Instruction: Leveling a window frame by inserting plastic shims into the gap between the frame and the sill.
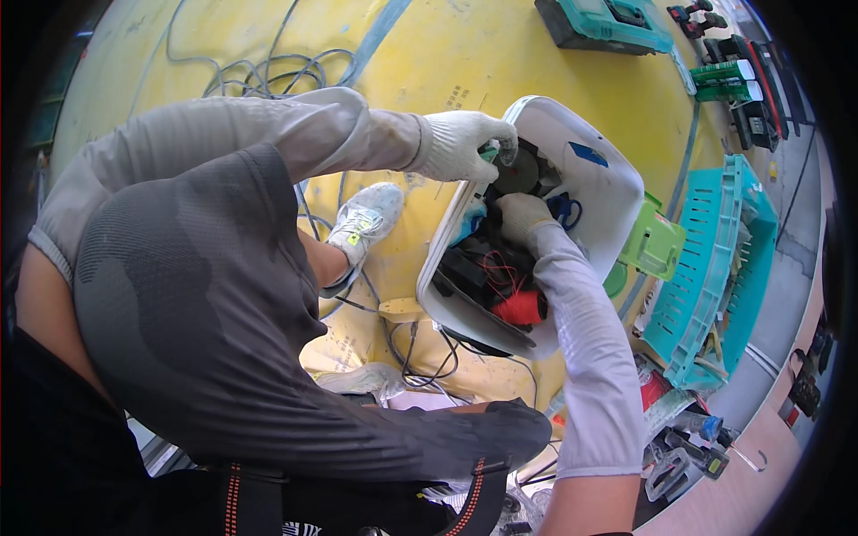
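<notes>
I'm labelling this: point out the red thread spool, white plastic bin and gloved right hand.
Red thread spool (520,308), head view: wound side.
White plastic bin (601,194), head view: inner wall.
Gloved right hand (522,217), head view: back.

floor: scuffed yellow sheeting (438,67) | blue-grey tape strips (380,37) | right: grey floor (788,170)

Counted on site: 1 L. gloved hand (466,146) and 1 R. gloved hand (522,217), w/ 1 wht. bin (612,192), 1 blue label (588,154), 1 red thread spool (520,308), 1 teal toolbox (597,34), 2 grn. cylinders (726,71).
</notes>
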Demonstrator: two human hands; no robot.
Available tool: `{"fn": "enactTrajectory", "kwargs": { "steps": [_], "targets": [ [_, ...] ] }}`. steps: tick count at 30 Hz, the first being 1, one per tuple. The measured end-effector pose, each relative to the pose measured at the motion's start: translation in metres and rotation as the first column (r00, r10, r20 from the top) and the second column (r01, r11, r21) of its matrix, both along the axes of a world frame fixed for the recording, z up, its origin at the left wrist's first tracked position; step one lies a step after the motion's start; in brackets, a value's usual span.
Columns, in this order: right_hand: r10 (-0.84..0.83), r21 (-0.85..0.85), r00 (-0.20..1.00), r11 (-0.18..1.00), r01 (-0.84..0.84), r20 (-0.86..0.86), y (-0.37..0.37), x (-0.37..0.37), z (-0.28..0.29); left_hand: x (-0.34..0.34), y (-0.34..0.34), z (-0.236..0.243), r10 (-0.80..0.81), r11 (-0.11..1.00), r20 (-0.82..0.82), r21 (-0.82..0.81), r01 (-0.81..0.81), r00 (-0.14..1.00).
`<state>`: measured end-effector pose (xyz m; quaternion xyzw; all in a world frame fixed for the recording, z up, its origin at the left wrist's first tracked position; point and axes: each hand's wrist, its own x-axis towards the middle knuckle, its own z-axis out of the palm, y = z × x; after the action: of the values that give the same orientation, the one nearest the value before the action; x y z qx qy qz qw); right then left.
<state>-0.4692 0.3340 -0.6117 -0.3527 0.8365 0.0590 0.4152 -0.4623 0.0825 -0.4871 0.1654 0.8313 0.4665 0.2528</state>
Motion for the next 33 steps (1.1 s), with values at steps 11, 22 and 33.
{"fn": "enactTrajectory", "kwargs": {
  "steps": [11,22,33],
  "targets": [
    [-0.068,0.048,0.998,0.997,0.068,-0.006,-0.003,0.005,0.021,0.001,-0.001,-0.008,0.013,1.000,0.006,0.021,-0.013,1.000],
    [-0.600,-0.627,0.796,0.592,0.507,0.079,0.041,0.001,0.096,-0.005,0.009,0.006,0.013,1.000,-0.035,-0.016,-0.014,0.999],
    [-0.261,-0.288,0.191,-0.407,0.867,0.946,0.031,-0.005,0.177,-0.034,0.054,0.075,0.020,0.919,0.397,0.354,-0.174,0.917]
  ]
}}
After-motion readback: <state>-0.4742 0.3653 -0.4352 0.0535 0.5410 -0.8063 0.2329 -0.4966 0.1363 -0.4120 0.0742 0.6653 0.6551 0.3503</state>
